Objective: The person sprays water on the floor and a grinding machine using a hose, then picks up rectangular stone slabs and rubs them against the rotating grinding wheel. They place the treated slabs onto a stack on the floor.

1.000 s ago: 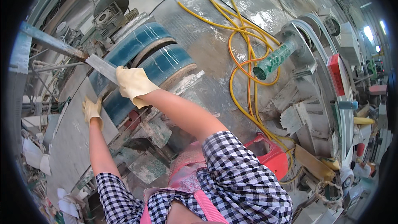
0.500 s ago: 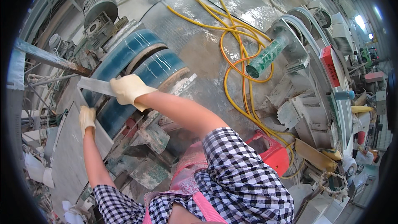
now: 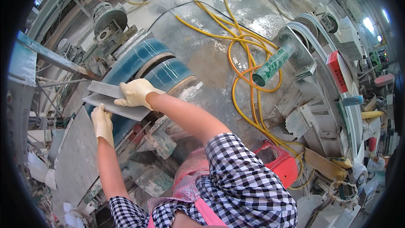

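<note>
My left hand (image 3: 102, 123), in a pale glove, grips the near edge of a flat grey tile (image 3: 130, 111). My right hand (image 3: 137, 93), gloved alike, holds a second grey tile (image 3: 104, 88) just above and beyond the first. The two tiles lie close together at a slight angle; whether they touch I cannot tell. Both are held over the near end of two wide blue belts (image 3: 168, 74), which run side by side with wet white streaks on them. Below my left hand slopes a large grey board (image 3: 78, 156).
A dusty motor (image 3: 107, 21) stands beyond the belts, and a blue beam (image 3: 55, 52) crosses at left. Tangled yellow hoses (image 3: 242, 38) lie on the wet floor. To the right are a green roller (image 3: 274, 65), a red plastic stool (image 3: 280, 166) and a red box (image 3: 337, 71).
My left hand has risen from the edge of the grey board and now holds a tile up. My right hand has shifted slightly right, its tile now beside the other.
</note>
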`<action>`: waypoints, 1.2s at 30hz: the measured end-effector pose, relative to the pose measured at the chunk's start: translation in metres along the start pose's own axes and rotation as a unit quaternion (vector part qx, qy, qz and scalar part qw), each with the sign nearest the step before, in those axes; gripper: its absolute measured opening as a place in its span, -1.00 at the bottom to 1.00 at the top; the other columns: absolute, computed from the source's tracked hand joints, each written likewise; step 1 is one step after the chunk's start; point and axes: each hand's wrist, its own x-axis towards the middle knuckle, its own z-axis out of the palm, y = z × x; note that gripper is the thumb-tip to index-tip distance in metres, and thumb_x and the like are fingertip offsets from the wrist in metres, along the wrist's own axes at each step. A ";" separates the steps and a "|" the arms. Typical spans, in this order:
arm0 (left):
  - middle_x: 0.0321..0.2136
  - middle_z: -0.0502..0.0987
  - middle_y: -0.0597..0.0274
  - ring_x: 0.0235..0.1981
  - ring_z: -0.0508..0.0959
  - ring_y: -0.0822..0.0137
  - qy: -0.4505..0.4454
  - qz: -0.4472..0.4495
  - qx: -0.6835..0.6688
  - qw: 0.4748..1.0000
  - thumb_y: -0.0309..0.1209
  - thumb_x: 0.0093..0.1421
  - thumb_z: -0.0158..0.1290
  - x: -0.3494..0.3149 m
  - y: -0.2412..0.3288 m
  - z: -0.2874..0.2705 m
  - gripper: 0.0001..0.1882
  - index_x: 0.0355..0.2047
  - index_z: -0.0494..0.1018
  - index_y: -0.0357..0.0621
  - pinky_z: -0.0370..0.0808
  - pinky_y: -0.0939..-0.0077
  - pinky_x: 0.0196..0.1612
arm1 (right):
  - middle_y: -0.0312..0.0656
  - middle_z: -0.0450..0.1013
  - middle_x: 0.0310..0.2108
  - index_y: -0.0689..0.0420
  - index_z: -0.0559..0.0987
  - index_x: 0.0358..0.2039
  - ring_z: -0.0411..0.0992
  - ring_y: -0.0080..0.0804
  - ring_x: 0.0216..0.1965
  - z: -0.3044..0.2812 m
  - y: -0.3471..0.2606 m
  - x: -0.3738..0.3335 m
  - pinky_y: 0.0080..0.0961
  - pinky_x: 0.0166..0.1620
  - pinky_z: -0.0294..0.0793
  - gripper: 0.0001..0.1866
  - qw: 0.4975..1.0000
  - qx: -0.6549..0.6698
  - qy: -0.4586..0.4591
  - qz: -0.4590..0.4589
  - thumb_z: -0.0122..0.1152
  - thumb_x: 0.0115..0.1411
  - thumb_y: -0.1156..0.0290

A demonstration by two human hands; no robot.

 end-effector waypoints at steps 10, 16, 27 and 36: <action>0.29 0.37 0.04 0.33 0.36 0.15 0.034 0.309 0.607 0.732 -0.44 0.18 0.17 -0.018 0.100 0.012 -0.23 0.40 0.18 -0.02 0.27 0.20 0.37 | 0.13 0.61 -0.35 0.36 0.54 -0.17 0.65 0.00 -0.24 0.001 -0.019 0.001 -0.20 -0.21 0.62 -0.57 0.996 -0.064 -0.062 0.033 0.36 -0.11 0.48; 0.26 0.41 0.09 0.37 0.30 0.14 -0.138 0.389 0.713 0.568 -0.57 0.01 0.21 0.023 0.112 0.050 -0.20 0.32 0.29 -0.02 0.10 0.13 0.46 | 0.08 0.63 -0.37 0.30 0.63 -0.23 0.66 -0.03 -0.28 0.018 -0.006 0.011 -0.23 -0.27 0.65 -0.59 0.997 -0.021 0.063 0.026 0.44 -0.19 0.49; -0.33 0.65 -0.18 -0.12 0.63 -0.05 -0.186 0.183 0.662 0.703 -0.08 -0.33 0.51 -0.091 0.092 -0.001 -0.30 -0.18 0.62 -0.22 0.30 0.10 0.34 | 0.00 0.61 -0.24 0.07 0.56 0.06 0.60 0.04 -0.18 -0.026 0.009 0.000 -0.10 -0.09 0.58 -0.30 0.939 -0.162 -0.203 -0.224 0.43 -0.14 0.10; 0.26 0.42 0.02 0.32 0.36 0.13 -0.188 0.070 0.178 0.963 -0.19 0.07 0.29 -0.128 0.059 -0.060 -0.21 0.30 0.37 -0.18 0.20 0.27 0.39 | -0.11 0.58 -0.07 0.09 0.53 0.08 0.55 -0.05 -0.02 -0.047 0.016 -0.053 -0.15 0.01 0.54 -0.30 0.945 -0.175 0.008 -0.275 0.53 -0.12 0.21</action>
